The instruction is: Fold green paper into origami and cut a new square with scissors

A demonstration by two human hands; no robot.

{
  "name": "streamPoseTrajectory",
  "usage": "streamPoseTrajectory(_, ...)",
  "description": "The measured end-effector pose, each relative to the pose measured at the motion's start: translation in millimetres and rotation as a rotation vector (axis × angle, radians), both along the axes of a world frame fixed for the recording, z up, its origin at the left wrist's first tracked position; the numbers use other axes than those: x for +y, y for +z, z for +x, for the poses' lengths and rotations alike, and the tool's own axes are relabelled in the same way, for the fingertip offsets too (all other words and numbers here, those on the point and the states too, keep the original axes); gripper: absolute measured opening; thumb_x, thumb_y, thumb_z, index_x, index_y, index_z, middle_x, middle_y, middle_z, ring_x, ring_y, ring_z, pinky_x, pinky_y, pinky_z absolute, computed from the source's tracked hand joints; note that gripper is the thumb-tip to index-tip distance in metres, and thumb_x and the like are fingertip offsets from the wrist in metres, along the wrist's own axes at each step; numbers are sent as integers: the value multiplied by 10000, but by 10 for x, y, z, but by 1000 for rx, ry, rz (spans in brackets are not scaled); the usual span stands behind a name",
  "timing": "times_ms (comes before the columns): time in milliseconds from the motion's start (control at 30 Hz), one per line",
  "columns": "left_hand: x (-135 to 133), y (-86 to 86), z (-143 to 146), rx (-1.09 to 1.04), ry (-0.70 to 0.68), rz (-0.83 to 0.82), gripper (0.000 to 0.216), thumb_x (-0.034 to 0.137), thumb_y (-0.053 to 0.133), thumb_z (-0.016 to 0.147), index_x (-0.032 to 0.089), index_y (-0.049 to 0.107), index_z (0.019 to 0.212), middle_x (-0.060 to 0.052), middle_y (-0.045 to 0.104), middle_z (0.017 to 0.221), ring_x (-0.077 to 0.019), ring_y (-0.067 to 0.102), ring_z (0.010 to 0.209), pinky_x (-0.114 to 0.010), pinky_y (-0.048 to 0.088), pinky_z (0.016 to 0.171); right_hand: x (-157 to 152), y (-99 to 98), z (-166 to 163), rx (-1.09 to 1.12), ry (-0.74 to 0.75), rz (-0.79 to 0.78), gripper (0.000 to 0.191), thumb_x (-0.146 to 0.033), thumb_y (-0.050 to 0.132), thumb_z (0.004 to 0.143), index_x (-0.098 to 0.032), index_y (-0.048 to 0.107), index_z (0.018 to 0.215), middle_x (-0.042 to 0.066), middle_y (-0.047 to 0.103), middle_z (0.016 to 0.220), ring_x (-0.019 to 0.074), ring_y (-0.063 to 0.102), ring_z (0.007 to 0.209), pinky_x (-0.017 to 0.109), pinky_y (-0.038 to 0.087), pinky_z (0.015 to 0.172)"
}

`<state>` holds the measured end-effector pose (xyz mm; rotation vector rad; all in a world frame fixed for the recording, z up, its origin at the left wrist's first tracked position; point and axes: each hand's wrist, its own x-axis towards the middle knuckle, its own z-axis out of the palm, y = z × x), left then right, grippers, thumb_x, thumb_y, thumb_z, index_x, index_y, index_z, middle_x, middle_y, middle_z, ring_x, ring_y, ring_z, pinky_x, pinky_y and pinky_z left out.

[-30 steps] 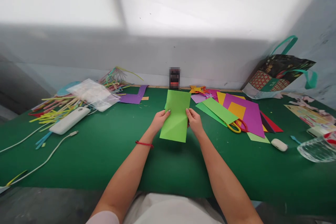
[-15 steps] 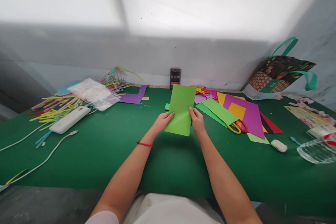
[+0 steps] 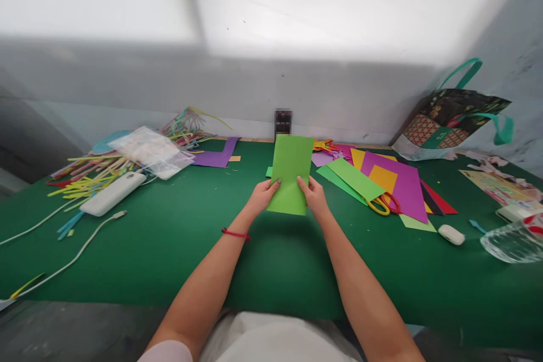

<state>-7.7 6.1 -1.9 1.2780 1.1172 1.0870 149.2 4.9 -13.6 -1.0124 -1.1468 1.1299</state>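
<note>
A light green sheet of paper [image 3: 291, 172] is held up over the table, tilted so its broad face shows. My left hand [image 3: 262, 197] grips its lower left edge, thumb on the front and fingers behind. On the opposite edge, my right hand [image 3: 314, 195] pinches the sheet the same way, its thumb lying on the front. The fingers behind the paper are mostly hidden. To the right lie more green sheets [image 3: 356, 178], with scissors [image 3: 379, 207] whose yellow and red handles stick out from under them.
Purple sheets [image 3: 409, 186] and other coloured paper lie right, near a white earbud case [image 3: 451, 235] and a plastic bottle [image 3: 513, 242]. A patterned bag [image 3: 445, 124] stands back right. At left are a white power bank [image 3: 112, 194], a cable [image 3: 85, 251] and pipe cleaners [image 3: 85, 181].
The green sheet has risen slightly and shifted a little left. My right hand has moved down and inward along its edge, with the thumb now further onto the front.
</note>
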Motion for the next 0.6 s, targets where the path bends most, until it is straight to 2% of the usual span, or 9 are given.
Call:
streamPoseTrajectory(100, 15, -14, -7, 32, 48, 45, 489, 611, 635, 639, 129, 629, 721, -50, 652, 690, -167, 571, 630, -283, 459, 574, -9, 5, -18, -13, 78, -32, 429, -573, 678, 595, -194, 640, 792, 61, 681, 760, 230, 636, 761, 336, 496, 616)
streamPoseTrajectory(400, 40, -47, -15, 30, 60, 59, 489, 622, 626, 649, 137, 585, 695, -32, 618, 637, -140, 547, 567, -259, 430, 511, 13, -46, -33, 56, 112, -46, 442, -606, 669, 583, -196, 648, 745, 44, 667, 704, 205, 620, 657, 348, 501, 588)
streamPoseTrajectory(600, 16, -45, -12, 154, -136, 0, 431, 577, 616, 695, 178, 473, 617, 61, 435, 381, -76, 377, 321, -222, 319, 363, 31, -49, -3, 22, -3, 11, 448, -614, 642, 618, -186, 627, 751, 31, 658, 687, 169, 593, 603, 305, 476, 543)
